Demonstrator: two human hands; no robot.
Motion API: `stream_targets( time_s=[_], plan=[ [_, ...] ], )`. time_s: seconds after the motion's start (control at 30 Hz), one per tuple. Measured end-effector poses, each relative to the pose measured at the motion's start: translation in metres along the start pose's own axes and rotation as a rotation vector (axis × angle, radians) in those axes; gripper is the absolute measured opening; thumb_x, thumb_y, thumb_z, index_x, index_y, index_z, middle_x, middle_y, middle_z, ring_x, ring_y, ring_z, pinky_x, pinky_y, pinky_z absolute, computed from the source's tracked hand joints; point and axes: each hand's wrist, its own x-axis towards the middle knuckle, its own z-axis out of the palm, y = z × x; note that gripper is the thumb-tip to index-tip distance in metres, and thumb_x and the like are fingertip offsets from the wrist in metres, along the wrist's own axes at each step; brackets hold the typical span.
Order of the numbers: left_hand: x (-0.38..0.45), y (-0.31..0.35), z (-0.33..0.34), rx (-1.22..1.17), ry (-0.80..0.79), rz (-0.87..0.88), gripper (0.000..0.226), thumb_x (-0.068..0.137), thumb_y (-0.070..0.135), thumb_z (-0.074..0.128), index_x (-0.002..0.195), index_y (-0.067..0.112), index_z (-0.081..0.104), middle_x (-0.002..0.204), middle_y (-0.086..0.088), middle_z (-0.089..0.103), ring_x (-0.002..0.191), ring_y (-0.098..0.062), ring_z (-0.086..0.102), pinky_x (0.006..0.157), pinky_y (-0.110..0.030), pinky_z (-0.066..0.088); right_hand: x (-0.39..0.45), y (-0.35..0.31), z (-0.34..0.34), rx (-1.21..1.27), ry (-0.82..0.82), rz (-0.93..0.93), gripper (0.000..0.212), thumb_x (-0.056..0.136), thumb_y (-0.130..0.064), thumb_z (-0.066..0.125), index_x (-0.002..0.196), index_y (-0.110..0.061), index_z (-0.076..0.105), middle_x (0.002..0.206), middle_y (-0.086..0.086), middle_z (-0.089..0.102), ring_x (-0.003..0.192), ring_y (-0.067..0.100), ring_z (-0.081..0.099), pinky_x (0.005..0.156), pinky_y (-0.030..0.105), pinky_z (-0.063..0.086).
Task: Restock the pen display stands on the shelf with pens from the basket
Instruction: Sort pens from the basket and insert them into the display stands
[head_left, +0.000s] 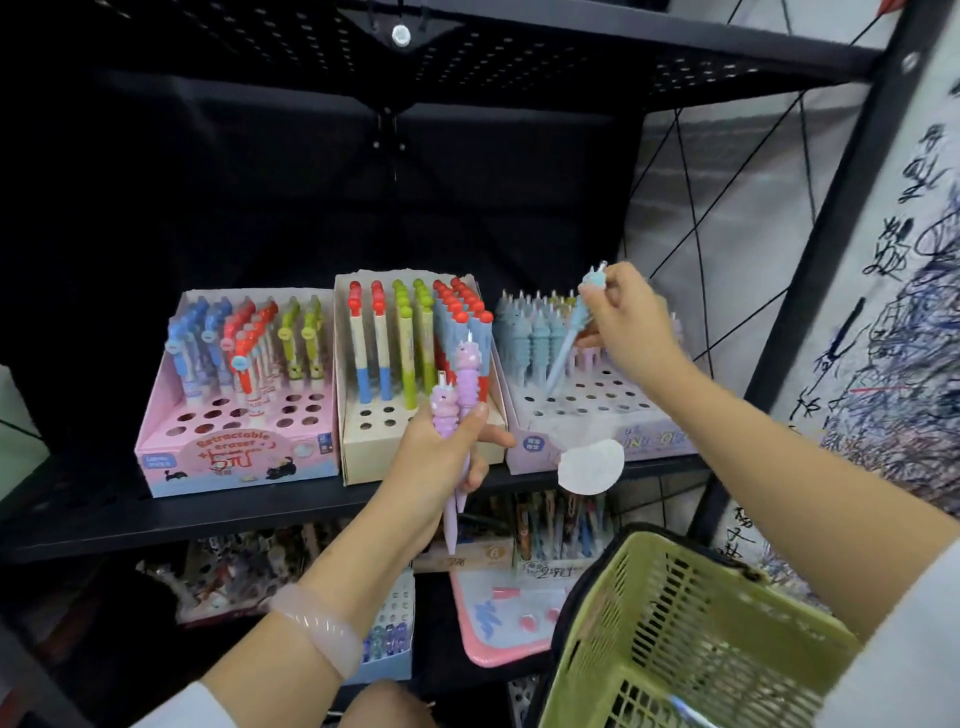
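Note:
Three pen display stands sit on the black shelf (249, 512): a pink one (236, 457) on the left, a cream one (358, 452) in the middle and a lilac one (613, 410) on the right. My right hand (631, 325) holds a light blue pen (563, 345) by its top, with the tip down at a hole in the lilac stand. My left hand (439, 457) grips two purple pens (457, 410) upright in front of the cream stand. The green basket (670, 639) hangs at the lower right, over my right forearm.
A lower shelf holds more stationery boxes (550, 525) and a pink tray (498, 623). The black rack post (831, 260) rises on the right, next to a scribbled white test sheet (904, 312). A perforated black shelf (467, 47) hangs overhead.

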Motion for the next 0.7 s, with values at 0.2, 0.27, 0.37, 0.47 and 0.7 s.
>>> stream_targets(
  time_s=[0.2,0.27,0.37,0.47,0.7],
  plan=[
    [0.002,-0.003,-0.003,-0.014,0.019,0.018,0.018,0.097,0.018,0.046,0.098,0.001,0.050,0.063,-0.001,0.070,0.028,-0.009,0.035,0.034,-0.014,0.029,0.006,0.009,0.020,-0.080,0.020,-0.084,0.012,0.096,-0.019,0.049,0.093,-0.010,0.042,0.082,0.011,0.053,0.063,0.014,0.061,0.055,0.021,0.056],
    [0.003,-0.005,-0.006,-0.022,0.013,0.024,0.015,0.097,0.018,0.047,0.093,0.005,0.053,0.067,-0.002,0.071,0.030,-0.009,0.038,0.035,-0.015,0.031,0.006,0.008,0.023,-0.143,-0.019,-0.124,0.012,0.096,-0.021,0.050,0.093,-0.012,0.042,0.076,0.006,0.053,0.064,0.017,0.060,0.052,0.016,0.053],
    [0.003,-0.007,-0.008,-0.020,0.001,0.020,0.013,0.096,0.020,0.049,0.093,0.010,0.057,0.071,-0.002,0.072,0.032,-0.009,0.041,0.036,-0.016,0.034,0.002,0.010,0.031,-0.278,-0.127,-0.122,0.014,0.096,-0.025,0.050,0.096,-0.013,0.043,0.077,0.009,0.058,0.063,0.017,0.065,0.060,0.034,0.056],
    [0.003,-0.009,-0.010,-0.027,-0.001,0.016,0.013,0.095,0.021,0.051,0.097,0.012,0.059,0.070,-0.002,0.071,0.033,-0.009,0.042,0.037,-0.016,0.035,0.003,0.013,0.036,-0.334,-0.121,-0.090,0.016,0.095,-0.027,0.051,0.095,-0.014,0.041,0.075,0.002,0.055,0.064,0.018,0.066,0.053,0.030,0.053],
    [0.001,-0.007,-0.005,-0.063,0.034,0.025,0.011,0.095,0.017,0.050,0.089,0.012,0.057,0.060,0.001,0.067,0.033,-0.009,0.043,0.035,-0.015,0.033,0.009,0.012,0.039,-0.376,-0.252,0.000,0.019,0.094,-0.023,0.054,0.102,-0.009,0.044,0.082,0.012,0.064,0.068,0.023,0.066,0.056,0.028,0.054]
  ],
)
